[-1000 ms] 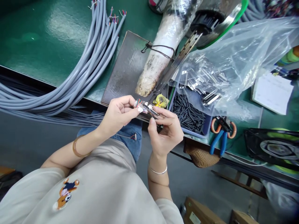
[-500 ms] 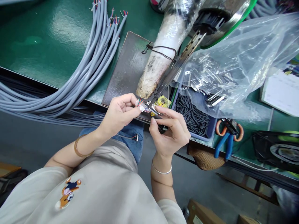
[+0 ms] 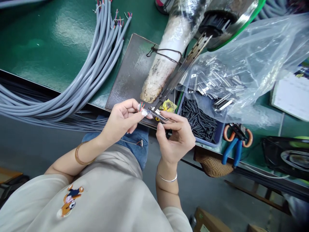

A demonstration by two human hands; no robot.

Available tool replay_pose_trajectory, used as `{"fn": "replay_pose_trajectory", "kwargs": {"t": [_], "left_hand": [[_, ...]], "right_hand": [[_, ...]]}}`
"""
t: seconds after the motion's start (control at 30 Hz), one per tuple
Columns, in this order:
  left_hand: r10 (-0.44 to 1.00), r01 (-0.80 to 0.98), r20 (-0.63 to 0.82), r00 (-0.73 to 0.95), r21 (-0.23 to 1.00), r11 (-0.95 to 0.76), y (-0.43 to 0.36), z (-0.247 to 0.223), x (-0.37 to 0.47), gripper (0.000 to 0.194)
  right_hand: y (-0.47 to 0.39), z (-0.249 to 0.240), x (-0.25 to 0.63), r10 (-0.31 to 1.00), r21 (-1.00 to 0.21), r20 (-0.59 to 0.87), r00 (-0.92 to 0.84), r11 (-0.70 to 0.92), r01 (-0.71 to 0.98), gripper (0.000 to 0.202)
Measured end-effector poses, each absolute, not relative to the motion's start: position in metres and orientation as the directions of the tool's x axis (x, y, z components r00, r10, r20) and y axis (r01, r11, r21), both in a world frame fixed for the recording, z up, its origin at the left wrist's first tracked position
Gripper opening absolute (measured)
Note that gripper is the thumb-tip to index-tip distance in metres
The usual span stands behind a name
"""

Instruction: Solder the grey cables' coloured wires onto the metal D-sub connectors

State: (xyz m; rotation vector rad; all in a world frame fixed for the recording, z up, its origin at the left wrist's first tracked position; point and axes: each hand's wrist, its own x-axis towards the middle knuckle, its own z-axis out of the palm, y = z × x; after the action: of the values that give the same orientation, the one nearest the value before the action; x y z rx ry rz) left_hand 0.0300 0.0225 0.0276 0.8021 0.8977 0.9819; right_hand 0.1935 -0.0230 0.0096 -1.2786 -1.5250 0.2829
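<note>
The left hand (image 3: pixel 122 117) pinches coloured wires (image 3: pixel 141 105); beside it, the right hand (image 3: pixel 177 135) seemingly grips a metal connector (image 3: pixel 156 113).

Cool, fairly bright light falls from above, leaving a broad pale glare on the green tabletop (image 3: pixel 43 48) and glints across the clear plastic bag (image 3: pixel 256 64). The floor (image 3: pixel 48 145) lies dimmer. Fine detail softens on the small multi-pin connector (image 3: pixel 157 113); toward the right edge, the white paper (image 3: pixel 292 96) blurs and shapes stretch.
</note>
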Motion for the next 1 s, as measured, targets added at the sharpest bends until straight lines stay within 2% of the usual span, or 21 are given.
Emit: {"fn": "replay_pose_trajectory", "kwargs": {"t": [0.13, 0.37, 0.6, 1.0], "left_hand": [[0.931, -0.35, -0.225, 0.287, 0.88, 0.321, 0.018, 0.025, 0.032, 0.036], [0.973, -0.327, -0.156, 0.167, 0.923, 0.204, 0.016, 0.025, 0.039, 0.027], [0.99, -0.339, -0.082, 0.118, 0.933, 0.118, 0.016, 0.028, 0.043, 0.022], [0.995, -0.347, -0.024, 0.094, 0.936, 0.055, 0.017, 0.025, 0.046, 0.028]], "right_hand": [[-0.026, 0.008, 0.19, 0.826, -0.732, 0.546, 0.141, 0.389, 0.56, 0.015], [-0.026, 0.008, 0.188, 0.806, -0.7, 0.573, 0.148, 0.388, 0.599, 0.016], [-0.024, 0.01, 0.188, 0.778, -0.668, 0.611, 0.145, 0.409, 0.622, 0.016], [-0.022, 0.011, 0.187, 0.769, -0.654, 0.622, 0.148, 0.406, 0.639, 0.017]]}}
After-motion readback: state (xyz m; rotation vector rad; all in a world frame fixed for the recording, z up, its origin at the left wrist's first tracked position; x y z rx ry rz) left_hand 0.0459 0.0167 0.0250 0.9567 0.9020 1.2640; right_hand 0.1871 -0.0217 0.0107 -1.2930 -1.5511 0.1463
